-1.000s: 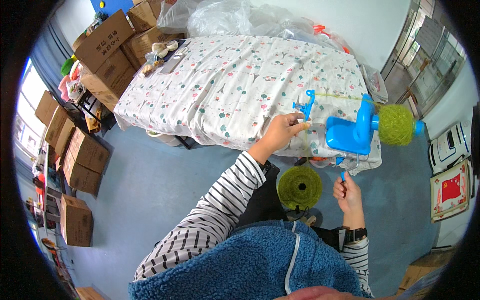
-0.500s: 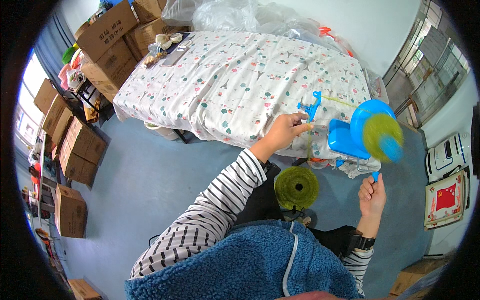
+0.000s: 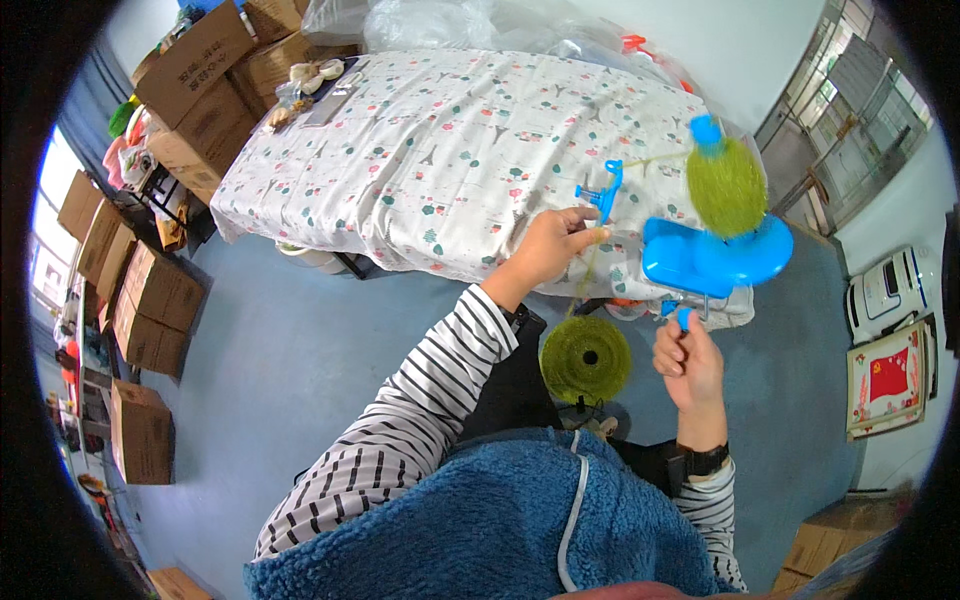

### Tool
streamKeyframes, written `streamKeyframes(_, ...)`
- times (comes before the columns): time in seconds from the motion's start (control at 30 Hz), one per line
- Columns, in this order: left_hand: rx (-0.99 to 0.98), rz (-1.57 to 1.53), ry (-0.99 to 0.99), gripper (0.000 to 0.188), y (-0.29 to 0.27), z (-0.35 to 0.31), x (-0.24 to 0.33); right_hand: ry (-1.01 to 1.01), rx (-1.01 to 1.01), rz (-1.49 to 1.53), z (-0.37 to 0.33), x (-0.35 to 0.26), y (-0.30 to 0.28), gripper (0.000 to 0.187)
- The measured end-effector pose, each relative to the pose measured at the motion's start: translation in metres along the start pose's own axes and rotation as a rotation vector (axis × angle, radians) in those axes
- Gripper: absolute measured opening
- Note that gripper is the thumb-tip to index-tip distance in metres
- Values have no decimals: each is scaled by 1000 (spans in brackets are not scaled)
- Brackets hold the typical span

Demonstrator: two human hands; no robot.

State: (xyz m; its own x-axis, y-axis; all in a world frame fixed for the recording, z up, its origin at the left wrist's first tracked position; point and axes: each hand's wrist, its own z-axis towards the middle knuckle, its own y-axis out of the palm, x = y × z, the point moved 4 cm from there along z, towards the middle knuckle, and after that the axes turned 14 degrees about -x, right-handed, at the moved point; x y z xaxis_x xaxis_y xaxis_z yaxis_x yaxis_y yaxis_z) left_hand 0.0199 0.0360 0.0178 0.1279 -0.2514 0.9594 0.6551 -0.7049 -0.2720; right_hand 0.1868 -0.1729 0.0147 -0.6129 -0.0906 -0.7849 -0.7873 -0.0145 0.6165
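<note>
A blue yarn winder [image 3: 675, 252] sits at the right end of the table's front edge. Its ball of yellow-green yarn [image 3: 727, 190] looks blurred, tilted up and away. From the ball, a strand runs left through the blue yarn guide [image 3: 606, 192] and down toward a big yellow-green yarn cone [image 3: 565, 365] on the floor. My left hand [image 3: 548, 247] is just below the guide, thumb and fingers pinched on the strand. My right hand [image 3: 692, 368] is closed around the winder's crank, its blue knob [image 3: 684, 318] showing above the fingers.
A patterned cloth [image 3: 430, 170] covers the table. Plastic bags [image 3: 450, 25] are heaped behind it, and small items with a flat device [image 3: 328, 108] lie at its far left. Cardboard boxes [image 3: 155, 310] stack along the left. A white machine [image 3: 885, 305] stands at right.
My right hand has moved left and up with the crank. The yarn ball has swung from the winder's near right to its far side. My left hand keeps its pinch beside the guide.
</note>
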Motion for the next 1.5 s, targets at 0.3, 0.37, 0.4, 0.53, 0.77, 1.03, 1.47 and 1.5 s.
streamKeyframes(0.3, -33, 15, -40, 29, 0, -1, 5, 89, 135, -88, -5, 33, -37, 35)
streamKeyframes(0.37, -33, -10, -7, 29, 0, 0, 7, 79, 204, -64, -11, 36, -53, 34)
streamKeyframes(0.4, -36, -23, 1, 29, 1, -1, 8, 72, 233, -54, -15, 37, -61, 33)
streamKeyframes(0.53, -29, -23, -13, 28, 1, -1, 8, 36, 300, 40, -29, 29, -86, 33)
streamKeyframes(0.77, -29, -62, 9, 28, 2, 0, 6, -121, 362, 38, -47, -22, -83, 35)
streamKeyframes(1.03, -24, -28, 10, 28, 2, 1, 5, -178, 161, 19, -34, -51, -29, 37)
streamKeyframes(1.47, -14, -43, -50, 45, 0, 2, 0, 13, 4, -58, 1, -2, -1, 38)
streamKeyframes(1.5, -16, -37, -52, 45, 0, 3, -1, 36, 24, -65, 2, 5, -4, 37)
